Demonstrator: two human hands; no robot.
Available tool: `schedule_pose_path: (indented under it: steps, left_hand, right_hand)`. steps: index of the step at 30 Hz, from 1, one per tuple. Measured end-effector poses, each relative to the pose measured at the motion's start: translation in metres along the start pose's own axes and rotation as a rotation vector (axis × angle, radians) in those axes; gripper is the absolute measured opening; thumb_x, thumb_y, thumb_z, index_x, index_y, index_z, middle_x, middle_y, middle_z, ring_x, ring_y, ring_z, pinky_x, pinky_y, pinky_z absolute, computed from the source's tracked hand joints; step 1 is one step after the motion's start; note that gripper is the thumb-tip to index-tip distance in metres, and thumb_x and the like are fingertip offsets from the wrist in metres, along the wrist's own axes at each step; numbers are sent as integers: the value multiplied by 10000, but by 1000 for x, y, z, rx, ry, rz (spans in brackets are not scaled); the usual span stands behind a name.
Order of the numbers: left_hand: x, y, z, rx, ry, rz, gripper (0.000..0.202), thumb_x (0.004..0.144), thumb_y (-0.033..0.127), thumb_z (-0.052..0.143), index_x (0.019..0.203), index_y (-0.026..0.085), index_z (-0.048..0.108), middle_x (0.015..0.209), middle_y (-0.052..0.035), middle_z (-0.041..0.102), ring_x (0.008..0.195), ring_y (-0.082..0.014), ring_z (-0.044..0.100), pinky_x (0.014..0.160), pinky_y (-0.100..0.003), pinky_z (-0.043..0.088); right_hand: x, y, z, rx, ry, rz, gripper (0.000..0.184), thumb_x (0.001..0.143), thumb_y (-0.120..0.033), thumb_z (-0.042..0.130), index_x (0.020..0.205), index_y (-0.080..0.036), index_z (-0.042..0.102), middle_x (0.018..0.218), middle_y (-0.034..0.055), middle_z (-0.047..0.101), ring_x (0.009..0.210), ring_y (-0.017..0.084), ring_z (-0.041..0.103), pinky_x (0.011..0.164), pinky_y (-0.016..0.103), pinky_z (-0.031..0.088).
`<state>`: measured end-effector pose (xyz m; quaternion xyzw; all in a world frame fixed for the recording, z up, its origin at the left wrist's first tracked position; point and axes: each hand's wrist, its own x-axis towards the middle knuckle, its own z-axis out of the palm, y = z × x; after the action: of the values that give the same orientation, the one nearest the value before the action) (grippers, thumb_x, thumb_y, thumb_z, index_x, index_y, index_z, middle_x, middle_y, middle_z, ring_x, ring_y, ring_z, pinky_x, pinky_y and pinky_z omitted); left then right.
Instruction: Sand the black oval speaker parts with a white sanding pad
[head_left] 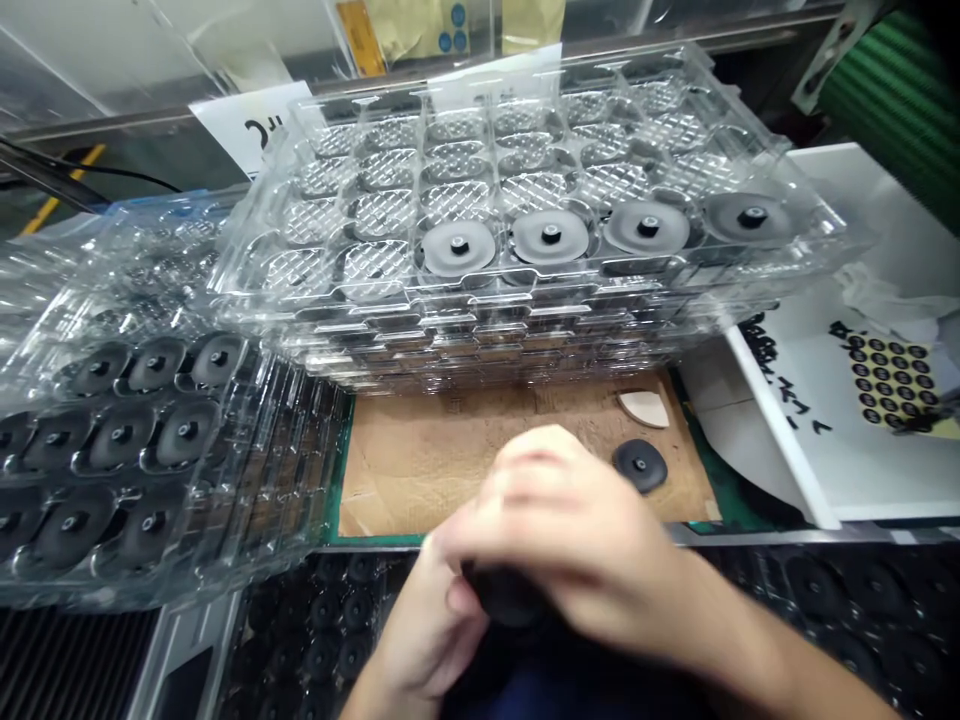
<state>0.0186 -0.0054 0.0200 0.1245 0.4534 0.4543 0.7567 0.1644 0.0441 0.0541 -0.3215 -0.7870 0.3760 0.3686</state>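
1. Held item: a blurred black moulded part (504, 592) sits between the left hand (424, 620) and right hand (570, 530), both curled closely around it.
2. Nearby: a black disc (639, 466) and pale cut piece (643, 408) lie on a cardboard sheet (450, 480), beyond the right hand.
3. Ahead: stacked clear blister trays (382, 212) hold grey discs (459, 245); a second tray stack (150, 300) stands left.
4. Surface: a green mat (739, 510) lies under the cardboard, beside a white tray (780, 420).

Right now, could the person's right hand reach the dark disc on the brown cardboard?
Probably yes: nothing lies between the right hand and the dark disc on the brown cardboard. It seems busy, gripping a black part with the left hand, so it would likely let go first.
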Motion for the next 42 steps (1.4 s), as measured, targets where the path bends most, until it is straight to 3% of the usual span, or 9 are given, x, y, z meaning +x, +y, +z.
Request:
schedule_pose_path:
  steps: [5,10,13,22,27,31,33,37,42]
  left_hand:
    - [6,9,-11,-72,-79,-27,648,582,386,812,1185,308,587,1151,-76,666,936,-249,674,775,-311,542]
    - [15,9,-26,-104,-15,30,571,642,376,773,1171,292,576,1256,-89,618,1043,-258,641,843,-316,526]
    - [17,8,-27,-106,-6,65,592,653,369,769,1201,295,560,1289,-92,595,1101,-262,613,880,-315,511]
    - [17,8,-23,-123,5,66,546,720,347,723,1235,289,551,1282,-94,607,1102,-252,614,876,-312,515]
    - [17,-1,-21,-105,-22,81,576,669,353,763,1207,249,583,1227,-95,637,1097,-244,602,844,-289,522]
    - [16,-5,-21,-81,20,34,501,717,285,736,1196,261,594,1192,-77,658,1035,-214,625,827,-269,522]
    - [16,-4,-19,-67,46,36,443,703,252,747,1132,251,636,1098,-55,694,897,-178,657,736,-237,534]
    - [15,1,-13,-51,18,18,380,636,264,797,999,211,699,806,-10,716,758,-149,655,692,-215,530]
    - [16,3,-10,-62,72,19,467,617,241,810,1064,259,677,1030,-29,718,915,-175,662,740,-205,530]
  right_hand:
    - [-25,73,18,130,161,582,288,879,-262,517,1142,-198,615,903,34,673,770,156,627,681,285,510]
    - [-73,102,61,-44,132,694,237,860,-228,478,839,-175,709,883,67,598,856,196,609,796,368,496]
    - [-92,95,76,-115,120,722,212,833,-279,541,936,-190,703,1037,89,575,863,197,614,799,369,505]
    - [-74,90,56,-190,186,686,245,890,-281,455,986,-168,651,936,93,674,854,227,642,758,377,519]
    - [-21,26,30,-102,286,404,262,913,-274,458,1132,-209,586,1079,66,659,979,199,605,837,337,479]
    - [1,-6,26,-41,24,226,236,903,-139,441,1057,-166,617,931,45,679,842,160,601,754,283,469]
    - [4,-6,27,-47,-84,261,221,907,-130,446,1017,-173,633,938,28,684,839,148,606,751,270,451]
    - [-1,-1,32,-222,179,181,279,928,-156,366,1080,-106,594,1023,113,676,863,206,596,765,352,417]
    - [-10,-4,31,-52,41,221,206,912,-128,430,1025,-166,598,946,30,696,811,150,605,725,278,432]
